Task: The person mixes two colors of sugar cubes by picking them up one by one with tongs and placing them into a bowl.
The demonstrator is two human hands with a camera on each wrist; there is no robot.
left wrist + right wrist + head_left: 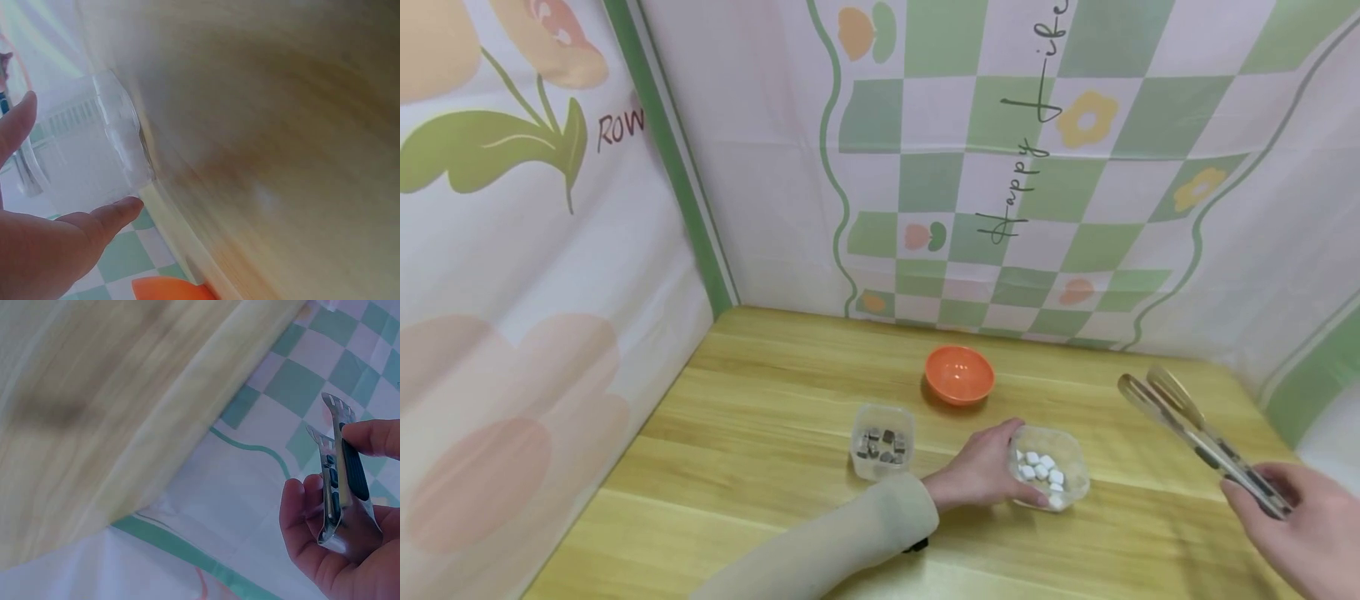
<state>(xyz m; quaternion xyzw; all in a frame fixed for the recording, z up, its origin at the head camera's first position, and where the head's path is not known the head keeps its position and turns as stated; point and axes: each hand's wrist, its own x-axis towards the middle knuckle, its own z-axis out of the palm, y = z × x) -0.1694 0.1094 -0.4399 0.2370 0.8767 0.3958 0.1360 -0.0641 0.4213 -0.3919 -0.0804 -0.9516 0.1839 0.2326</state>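
My left hand (981,471) grips a clear plastic container (1072,467) by its near-left side, thumb and fingers spread along two of its walls. Several small white cubes (1041,468) lie inside it. In the left wrist view the container (81,144) shows from the side, close over the wooden surface. Off to the right, my right hand (1303,521) holds metal tongs (1202,442) above the table, their two arms apart at the tips. The right wrist view shows thumb and fingers around the tongs (340,481), with dark grip pads on the arms.
A second clear container (883,442) with several dark metallic cubes stands left of my left hand. Behind the two containers sits an orange bowl (959,377). The wooden table (760,392) meets patterned cloth walls (775,167) at its back and left edges.
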